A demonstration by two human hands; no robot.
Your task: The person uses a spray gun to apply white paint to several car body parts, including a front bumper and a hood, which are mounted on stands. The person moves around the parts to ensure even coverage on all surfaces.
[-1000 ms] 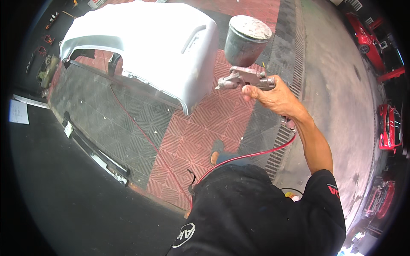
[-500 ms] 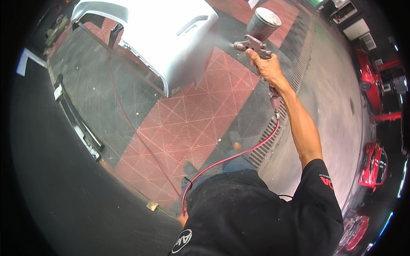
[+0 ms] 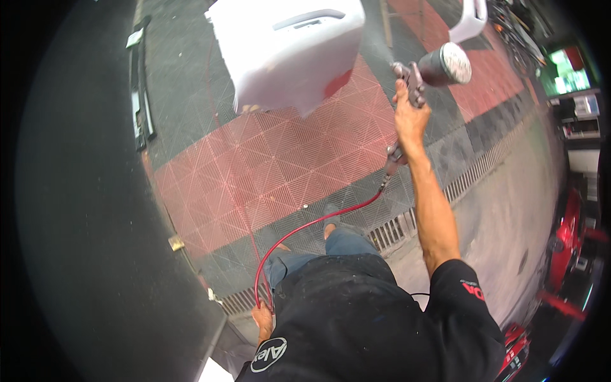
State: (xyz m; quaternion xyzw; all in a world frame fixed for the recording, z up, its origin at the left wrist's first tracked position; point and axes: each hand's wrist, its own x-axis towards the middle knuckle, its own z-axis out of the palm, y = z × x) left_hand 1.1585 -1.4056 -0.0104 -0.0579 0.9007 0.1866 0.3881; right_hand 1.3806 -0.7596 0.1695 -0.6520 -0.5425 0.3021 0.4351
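Observation:
My right hand [image 3: 412,125] is wrapped round the grip of a spray gun [image 3: 414,81], arm stretched out ahead. On the gun sits a tilted dark paint cup [image 3: 439,67] with a whitish, stained lid. A faint mist shows by the nozzle, which faces a silver-white car bumper [image 3: 296,63] to its left. The nozzle is apart from the bumper. From the bottom of the grip a red air hose [image 3: 312,223] loops back to my left side. There my left hand [image 3: 261,318] is closed round the hose, low beside my body.
Red and dark grid floor tiles [image 3: 286,153] lie below, bordered by a drain grate [image 3: 394,232]. A long dark trim piece [image 3: 139,89] lies at the left by a dark wall. Another white part [image 3: 470,22] is at the far right. Red cars [image 3: 563,242] stand on the right.
The view has turned, so the bumper and the spray gun appear farther right. The gun is now near the bumper's right end and more tilted. More of my left hand shows, still on the hose.

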